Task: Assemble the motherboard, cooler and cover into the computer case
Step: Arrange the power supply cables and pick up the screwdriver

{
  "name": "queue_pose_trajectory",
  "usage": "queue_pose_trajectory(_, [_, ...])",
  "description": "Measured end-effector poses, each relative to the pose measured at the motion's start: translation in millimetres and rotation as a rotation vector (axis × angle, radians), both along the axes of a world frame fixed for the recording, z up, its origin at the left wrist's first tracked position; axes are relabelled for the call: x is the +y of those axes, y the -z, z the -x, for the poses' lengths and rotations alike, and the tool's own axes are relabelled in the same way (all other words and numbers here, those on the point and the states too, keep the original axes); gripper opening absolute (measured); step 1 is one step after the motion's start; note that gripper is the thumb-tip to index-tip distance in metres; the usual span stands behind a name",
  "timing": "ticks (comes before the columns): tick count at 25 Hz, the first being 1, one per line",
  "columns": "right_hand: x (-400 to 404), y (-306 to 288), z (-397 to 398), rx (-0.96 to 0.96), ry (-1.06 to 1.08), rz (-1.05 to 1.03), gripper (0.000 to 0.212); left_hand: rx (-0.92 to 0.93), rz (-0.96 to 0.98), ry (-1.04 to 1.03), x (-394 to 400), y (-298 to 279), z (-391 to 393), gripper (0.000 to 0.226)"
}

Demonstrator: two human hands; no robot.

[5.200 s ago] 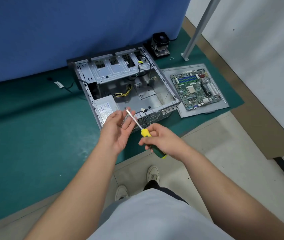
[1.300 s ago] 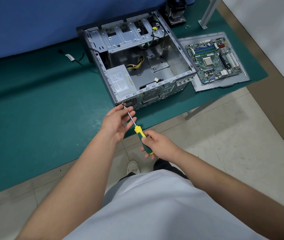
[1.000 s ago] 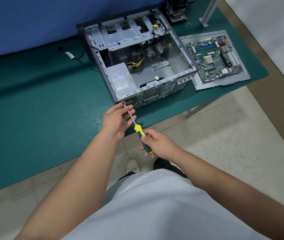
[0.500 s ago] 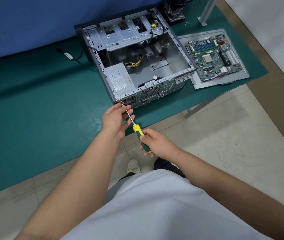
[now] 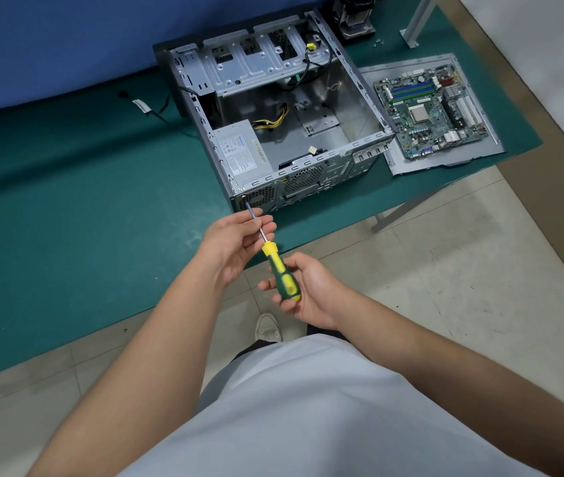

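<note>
The open grey computer case (image 5: 359,94) lies on its side on the green table mat. A power supply (image 5: 241,151) sits in its near left corner. The green motherboard (image 5: 428,110) rests on the grey cover panel (image 5: 445,163) to the right of the case. The cooler (image 5: 356,15) stands at the back, behind the case. My right hand (image 5: 302,290) holds the yellow-green handle of a screwdriver (image 5: 278,270). Its tip touches the case's near left corner. My left hand (image 5: 235,244) pinches the metal shaft between the fingertips.
A blue partition (image 5: 67,39) runs behind the table. A loose cable (image 5: 146,108) lies left of the case. A grey metal post (image 5: 418,22) stands at the back right with small screws (image 5: 378,41) near its foot. The table's front edge runs just below my hands.
My right hand's fingers have loosened and shifted round the screwdriver handle since half a second ago. The tip stays on the case corner and my left hand stays on the shaft.
</note>
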State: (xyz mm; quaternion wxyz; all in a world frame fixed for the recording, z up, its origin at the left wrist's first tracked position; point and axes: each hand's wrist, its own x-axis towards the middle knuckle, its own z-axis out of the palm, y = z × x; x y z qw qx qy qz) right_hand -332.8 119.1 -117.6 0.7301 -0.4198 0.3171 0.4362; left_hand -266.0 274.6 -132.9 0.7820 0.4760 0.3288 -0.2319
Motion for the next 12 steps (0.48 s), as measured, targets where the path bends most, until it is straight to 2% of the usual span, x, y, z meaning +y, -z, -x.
queue_pose_trajectory(3, [1,2,1,-0.066,0.042,0.038,0.025,0.039,-0.112,-0.039,-4,0,-6,0.024])
queue_pose_trajectory(6, [2,7,5,-0.194,0.07,0.171,0.021,0.048,-0.242,-0.024,-16,-1,-14,0.036])
queue_pose_trajectory(8, [4,10,4,-0.221,0.082,0.212,0.02,0.027,-0.276,-0.033,-20,-1,-13,0.034])
queue_pose_trajectory(10, [5,9,1,-0.14,0.097,0.17,0.023,-0.016,-0.166,-0.019,-17,-2,-7,0.014])
queue_pose_trajectory(11, [4,7,-1,-0.078,0.097,0.129,0.031,-0.034,-0.083,0.008,-13,-3,-3,0.013])
queue_pose_trajectory(12, [4,6,-2,-0.03,0.092,0.089,0.038,-0.049,-0.017,0.047,-9,-3,1,0.022])
